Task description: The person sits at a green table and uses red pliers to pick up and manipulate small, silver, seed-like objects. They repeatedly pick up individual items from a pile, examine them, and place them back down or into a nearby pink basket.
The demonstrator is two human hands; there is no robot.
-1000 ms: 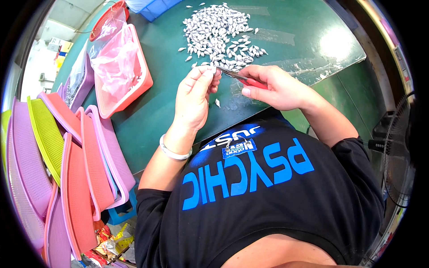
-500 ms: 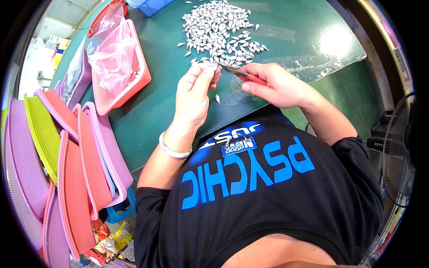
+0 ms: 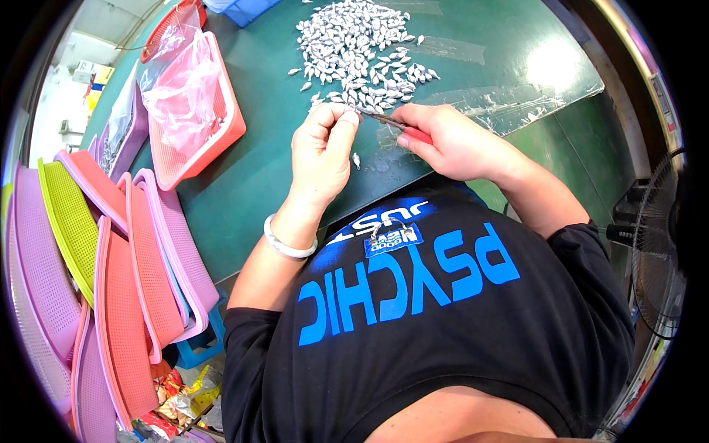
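Note:
My left hand (image 3: 325, 148) is closed in a pinch in front of the pile; whatever sits between its thumb and fingers is too small and hidden to name, though it looks like a grey piece. Red-handled pliers (image 3: 419, 134) are gripped in my right hand (image 3: 447, 140), their dark jaws reaching to the left fingertips. Just beyond both hands spreads a heap of small grey spindle-shaped pieces (image 3: 354, 44), like lead fishing sinkers. One single grey piece (image 3: 357, 160) lies apart on the green table (image 3: 251, 214), close to the left wrist.
A pink basket (image 3: 238, 118) with a clear plastic bag (image 3: 181, 96) stands at the left, beside a purple basket (image 3: 131, 136). Stacked coloured baskets (image 3: 125, 317) fill the lower left. A blue bin (image 3: 247, 11) is at the far edge. A fan (image 3: 657, 244) stands at right.
The left fingers have closed up more tightly, and the pliers have shifted slightly left with their jaws still at the fingertips. The view has moved a little.

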